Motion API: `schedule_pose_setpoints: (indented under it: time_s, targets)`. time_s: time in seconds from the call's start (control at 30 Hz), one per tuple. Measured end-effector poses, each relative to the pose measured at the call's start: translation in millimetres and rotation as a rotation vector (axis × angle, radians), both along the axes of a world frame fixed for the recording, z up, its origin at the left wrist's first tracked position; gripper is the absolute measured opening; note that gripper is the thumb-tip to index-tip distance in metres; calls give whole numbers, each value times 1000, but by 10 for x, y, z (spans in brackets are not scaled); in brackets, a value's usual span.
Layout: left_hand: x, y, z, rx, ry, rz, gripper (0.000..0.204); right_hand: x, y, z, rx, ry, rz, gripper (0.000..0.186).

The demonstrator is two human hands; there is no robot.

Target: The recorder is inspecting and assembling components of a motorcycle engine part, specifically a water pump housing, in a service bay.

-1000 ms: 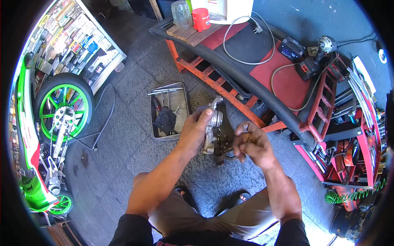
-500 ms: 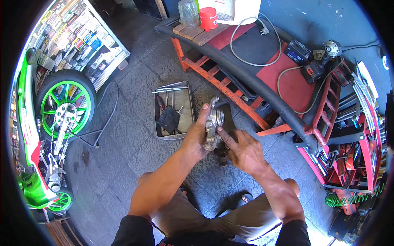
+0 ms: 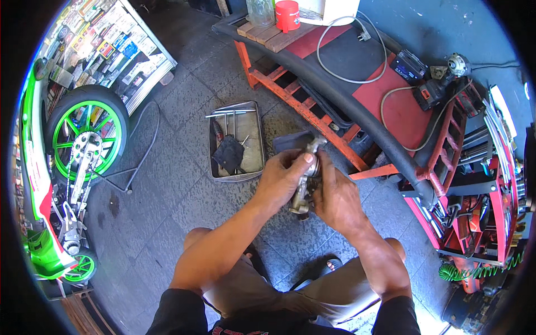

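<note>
Above my knees, in the middle of the view, I hold a grey cast-metal engine part (image 3: 301, 196) with a small arm sticking out at its top. My left hand (image 3: 276, 181) grips its left side, thumb lying over the upper end. On the other side my right hand (image 3: 341, 200) has its fingers bent around the part, covering much of that face. A shallow metal tray (image 3: 214, 177) sits on the floor beyond my left hand, with metal rods (image 3: 231, 113) and a black crumpled item (image 3: 229, 156) in it. Behind my hands a dark flat piece (image 3: 291, 140) is partly hidden.
An orange-framed bench (image 3: 304, 111) crosses the upper right, carrying a cordless impact wrench (image 3: 432, 92), a grey cable (image 3: 385, 106) and a red cup (image 3: 287, 15). At right is a red tool rack (image 3: 499, 212). A motorcycle with a green wheel (image 3: 111, 134) stands at left.
The engine part has turned, so its round port no longer faces up into view. My right hand has gone from touching the port with a finger to holding the part's side.
</note>
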State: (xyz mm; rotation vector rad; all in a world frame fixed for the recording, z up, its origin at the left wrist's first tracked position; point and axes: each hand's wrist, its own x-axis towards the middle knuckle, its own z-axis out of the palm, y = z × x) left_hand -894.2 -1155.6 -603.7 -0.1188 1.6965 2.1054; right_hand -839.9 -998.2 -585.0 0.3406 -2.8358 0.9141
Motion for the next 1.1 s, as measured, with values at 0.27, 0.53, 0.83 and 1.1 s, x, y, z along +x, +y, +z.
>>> schedule_pose_setpoints:
  time_s: [0.27,0.53,0.83,1.1]
  targets:
    - [78,-3,-43,38,260,-199,73,-54,321,-42,-819,-751,179,40]
    - [-84,10,47,378,-175,101,58,72,392,43,-1458,-808,395,38]
    - [-72,-52,120,814,-269,86,73,508,-43,-52,-658,-165,258,85]
    - [-11,-53,217,859,-212,45,81,518,-151,4,-485,9,287,85]
